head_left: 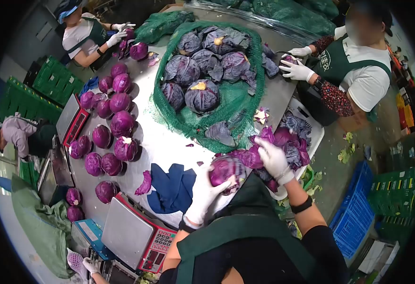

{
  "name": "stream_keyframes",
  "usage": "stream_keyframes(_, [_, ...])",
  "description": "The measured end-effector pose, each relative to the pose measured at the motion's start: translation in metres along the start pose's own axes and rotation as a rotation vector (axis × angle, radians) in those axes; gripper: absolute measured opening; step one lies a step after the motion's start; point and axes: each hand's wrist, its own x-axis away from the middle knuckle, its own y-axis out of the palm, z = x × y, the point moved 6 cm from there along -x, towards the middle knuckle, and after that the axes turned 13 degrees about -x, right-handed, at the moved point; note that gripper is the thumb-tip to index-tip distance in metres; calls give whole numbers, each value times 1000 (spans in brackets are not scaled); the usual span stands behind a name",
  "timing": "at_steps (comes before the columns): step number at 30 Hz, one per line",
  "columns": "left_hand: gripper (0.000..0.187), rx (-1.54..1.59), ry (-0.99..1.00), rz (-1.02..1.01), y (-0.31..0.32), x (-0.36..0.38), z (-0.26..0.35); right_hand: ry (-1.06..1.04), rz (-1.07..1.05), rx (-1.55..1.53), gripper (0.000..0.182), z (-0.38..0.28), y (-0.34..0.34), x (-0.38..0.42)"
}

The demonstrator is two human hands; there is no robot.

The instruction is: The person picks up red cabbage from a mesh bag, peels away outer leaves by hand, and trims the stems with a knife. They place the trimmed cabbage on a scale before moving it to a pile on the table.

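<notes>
A purple-red cabbage (225, 171), slightly blurred, rests in my gloved left hand (202, 193), its fingers curled around the left side and the pale stem end turned low. My gloved right hand (274, 162) is to the right of it, with its thumb and fingers at a loose purple cabbage leaf (248, 157) that reaches toward the cabbage. Part of that grip is hidden. Beyond my hands, a green mesh sack (233, 102) lies open around several dark, untrimmed cabbages (202, 97). Just left of my left hand is a crumpled blue cloth (170, 188).
Several trimmed cabbages (122, 124) sit on the metal table's left side. A red-framed scale (129, 229) stands near me, and another scale (72, 120) farther off. A white crate (317, 137) of leaves is at right. Co-workers (366, 66) handle cabbages across the table. Blue crates (354, 210) stand right.
</notes>
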Motion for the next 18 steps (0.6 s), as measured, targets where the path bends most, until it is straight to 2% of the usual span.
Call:
stream_keyframes(1, [79, 190, -179, 9, 3, 8, -17, -100, -15, 10, 38, 2, 12, 12])
stream_keyframes(3, [85, 219, -124, 161, 9, 15, -30, 314, -116, -234, 49, -10, 44, 32])
stream_keyframes(4, [80, 169, -164, 122, 7, 13, -26, 194, -164, -190, 58, -15, 62, 39])
stream_keyframes(5, [77, 120, -201, 82, 6, 11, -20, 164, -200, -223, 62, -19, 76, 44])
stream_keyframes(7, [74, 173, -240, 114, 7, 9, -15, 43, -164, 119, 64, -21, 91, 43])
stream_keyframes(9, [75, 197, -245, 110, 10, 5, -10, 90, -176, 129, 57, -13, 89, 29])
stream_keyframes(10, [83, 147, -209, 185, 16, 5, -16, 90, -144, 33, 50, -3, 85, 22])
stream_keyframes(11, [86, 90, -211, 175, 9, 5, -4, 97, -108, -65, 43, 14, 82, 17])
stream_keyframes(12, [87, 55, -164, 144, 6, 7, 5, -135, -85, 95, 29, 2, 72, -1])
stream_keyframes(13, [87, 22, -116, 117, 4, 7, 10, 636, -28, -514, 26, 40, 61, 5])
stream_keyframes(14, [88, 145, -32, 51, 11, 3, 3, 598, -29, -429, 27, 73, 60, 6])
stream_keyframes(15, [89, 266, 50, -13, 16, 0, -10, 783, -11, -594, 28, 102, 62, 15])
stream_keyframes(16, [85, 481, 62, -103, 16, 1, -22, 864, 32, -609, 31, 115, 52, 19])
stream_keyframes(17, [79, 885, -202, -154, 6, 12, -15, 950, 70, -622, 33, 125, 45, 24])
stream_keyframes(18, [77, 873, -235, -174, 4, 12, -23, 798, 98, -440, 35, 112, 28, 22])
